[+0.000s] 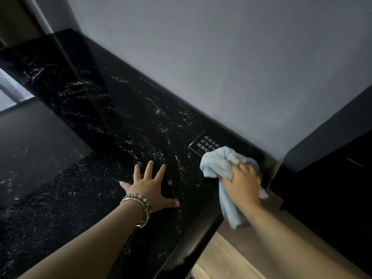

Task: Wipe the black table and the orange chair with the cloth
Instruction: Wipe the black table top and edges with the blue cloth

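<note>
- Left hand (149, 188): fingers splayed flat on black surface (90, 121), bracing.
- Right hand (242, 184): fingers clamped on cloth (215, 162).
- Best flatten cloth, sweep toward left fingers.

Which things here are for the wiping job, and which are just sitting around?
For the job:
black table
cloth, gripped by the right hand
left hand, flat on the table
The orange chair is not in view.

Just there:
small black sign on the table
bracelet
dark cabinet
wooden floor
</note>
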Tool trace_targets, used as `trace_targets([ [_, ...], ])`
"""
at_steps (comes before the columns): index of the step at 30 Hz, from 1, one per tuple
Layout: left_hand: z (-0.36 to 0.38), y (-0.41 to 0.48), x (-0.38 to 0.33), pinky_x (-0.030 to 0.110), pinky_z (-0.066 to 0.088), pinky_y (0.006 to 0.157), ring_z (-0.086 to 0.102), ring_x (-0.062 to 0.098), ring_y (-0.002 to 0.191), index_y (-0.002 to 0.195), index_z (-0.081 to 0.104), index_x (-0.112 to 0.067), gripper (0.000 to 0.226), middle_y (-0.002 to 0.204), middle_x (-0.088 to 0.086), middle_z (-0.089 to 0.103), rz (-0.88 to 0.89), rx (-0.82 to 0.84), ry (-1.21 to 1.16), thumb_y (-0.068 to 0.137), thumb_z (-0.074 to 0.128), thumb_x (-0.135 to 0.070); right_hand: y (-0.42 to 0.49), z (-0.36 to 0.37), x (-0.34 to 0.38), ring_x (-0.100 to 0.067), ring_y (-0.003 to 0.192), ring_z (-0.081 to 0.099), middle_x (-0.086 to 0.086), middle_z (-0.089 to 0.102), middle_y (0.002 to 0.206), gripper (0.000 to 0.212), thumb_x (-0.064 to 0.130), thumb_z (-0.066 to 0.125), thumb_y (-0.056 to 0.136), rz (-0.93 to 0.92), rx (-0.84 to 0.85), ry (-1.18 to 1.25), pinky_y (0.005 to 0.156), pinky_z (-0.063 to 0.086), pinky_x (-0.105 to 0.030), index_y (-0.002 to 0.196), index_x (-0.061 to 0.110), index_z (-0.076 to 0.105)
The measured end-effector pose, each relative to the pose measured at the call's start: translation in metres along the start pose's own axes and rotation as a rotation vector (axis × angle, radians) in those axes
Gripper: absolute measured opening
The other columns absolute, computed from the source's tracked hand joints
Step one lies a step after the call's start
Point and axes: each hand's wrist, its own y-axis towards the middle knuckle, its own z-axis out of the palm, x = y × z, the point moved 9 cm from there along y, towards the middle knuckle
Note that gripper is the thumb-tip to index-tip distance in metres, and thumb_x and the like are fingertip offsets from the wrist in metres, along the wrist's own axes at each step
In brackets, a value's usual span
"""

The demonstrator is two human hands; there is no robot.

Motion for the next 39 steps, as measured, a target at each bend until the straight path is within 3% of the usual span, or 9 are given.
trace_targets([
  [5,0.002,0.002,0.002,0.072,0.009,0.105,-0.019,0.034,0.142,0.146,-0.012,-0.040,0.116,0.155,-0.005,-0.021,0.002,0.008,0.015,0.063,0.058,-0.079,0.083,-0.023,-0.039,-0.041,0.108,0.053,-0.016,0.061,0.112,0.028,0.037,0.040,0.089,0.335,-0.115,0.014,0.092,0.042,-0.055,0.106,0.020,0.054],
  [12,0.002,0.002,0.000,0.073,0.008,0.103,-0.019,0.036,0.142,0.146,-0.012,-0.038,0.116,0.156,-0.003,-0.019,0.019,-0.015,0.024,0.063,0.056,-0.080,-0.024,0.003,-0.001,-0.034,0.121,0.043,-0.008,0.054,0.126,0.035,0.028,0.053,0.087,-0.031,-0.064,-0.005,0.097,0.039,-0.050,0.121,0.020,0.057],
  [18,0.003,0.004,0.002,0.073,0.008,0.104,-0.018,0.034,0.142,0.146,-0.010,-0.039,0.114,0.156,-0.004,-0.018,0.011,-0.043,0.006,0.063,0.057,-0.079,0.046,-0.009,-0.020,-0.038,0.112,0.050,-0.013,0.058,0.118,0.032,0.038,0.042,0.089,0.219,-0.084,-0.024,0.092,0.043,-0.050,0.112,0.021,0.056],
  [22,0.003,0.002,0.003,0.073,0.007,0.104,-0.018,0.034,0.142,0.147,-0.009,-0.039,0.113,0.157,-0.004,-0.017,0.015,-0.069,0.003,0.064,0.056,-0.079,-0.077,0.015,0.036,-0.030,0.108,0.047,-0.009,0.063,0.106,0.045,0.036,0.041,0.075,-0.079,-0.107,0.005,0.084,0.044,-0.054,0.110,0.019,0.064],
  [25,0.002,0.001,0.003,0.072,0.006,0.104,-0.018,0.033,0.142,0.147,-0.008,-0.039,0.112,0.157,-0.005,-0.016,0.025,-0.071,0.011,0.064,0.055,-0.081,-0.050,0.005,0.032,-0.036,0.089,0.060,-0.014,0.064,0.089,0.042,0.031,0.041,0.071,-0.244,-0.145,-0.045,0.074,0.049,-0.049,0.098,0.011,0.066],
  [28,0.003,0.000,0.003,0.071,0.005,0.105,-0.018,0.032,0.143,0.148,-0.006,-0.038,0.112,0.157,-0.006,-0.015,0.028,-0.081,0.002,0.064,0.055,-0.080,0.032,-0.009,0.001,-0.038,0.090,0.060,-0.016,0.064,0.090,0.025,0.026,0.039,0.082,-0.009,-0.075,-0.023,0.077,0.049,-0.045,0.090,0.013,0.058],
  [31,0.004,-0.001,0.003,0.071,0.002,0.105,-0.019,0.031,0.143,0.148,-0.003,-0.036,0.110,0.157,-0.006,-0.014,0.030,-0.108,-0.031,0.065,0.056,-0.078,0.014,-0.004,0.009,-0.038,0.104,0.053,-0.014,0.062,0.105,0.027,0.025,0.037,0.086,0.093,-0.100,-0.005,0.088,0.042,-0.049,0.096,0.015,0.060],
  [36,0.006,-0.016,0.004,0.066,-0.002,0.110,-0.017,0.024,0.144,0.149,0.000,-0.032,0.099,0.157,-0.007,-0.012,0.077,-0.214,-0.052,0.075,0.051,-0.072,-0.083,0.019,0.046,-0.026,0.107,0.051,-0.001,0.061,0.106,0.040,0.036,0.039,0.077,-0.268,-0.007,0.047,0.089,0.037,-0.043,0.110,0.024,0.058],
  [39,0.007,-0.037,0.009,0.059,-0.005,0.113,-0.018,0.016,0.144,0.149,-0.004,-0.029,0.095,0.157,-0.010,-0.010,0.124,-0.284,-0.014,0.080,0.045,-0.070,-0.012,0.003,0.021,-0.033,0.104,0.056,-0.010,0.063,0.104,0.038,0.030,0.038,0.079,-0.145,-0.063,-0.015,0.085,0.044,-0.044,0.106,0.016,0.060],
])
